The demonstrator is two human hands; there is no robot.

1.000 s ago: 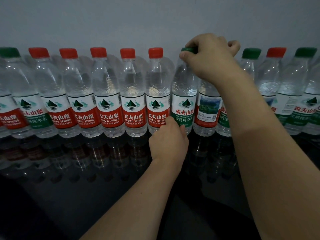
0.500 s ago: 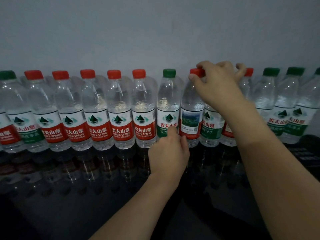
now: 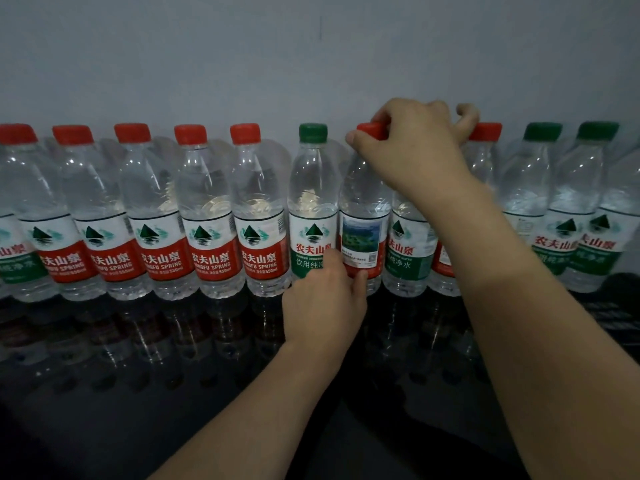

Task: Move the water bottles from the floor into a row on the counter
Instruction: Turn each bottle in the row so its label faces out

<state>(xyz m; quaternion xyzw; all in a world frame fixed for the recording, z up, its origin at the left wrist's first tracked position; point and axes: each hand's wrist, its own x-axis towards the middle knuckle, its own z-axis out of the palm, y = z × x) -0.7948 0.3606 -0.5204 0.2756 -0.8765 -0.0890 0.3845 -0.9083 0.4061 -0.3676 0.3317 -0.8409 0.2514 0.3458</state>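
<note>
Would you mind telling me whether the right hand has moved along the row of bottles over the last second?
Yes. The right hand moved one bottle rightward, from the green cap to the neighbouring red cap, which it now pinches.

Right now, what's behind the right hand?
The right hand pinches a red cap. Behind it stand water bottles; one green-labelled bottle shows below, cap hidden. The grey wall is behind.
</note>
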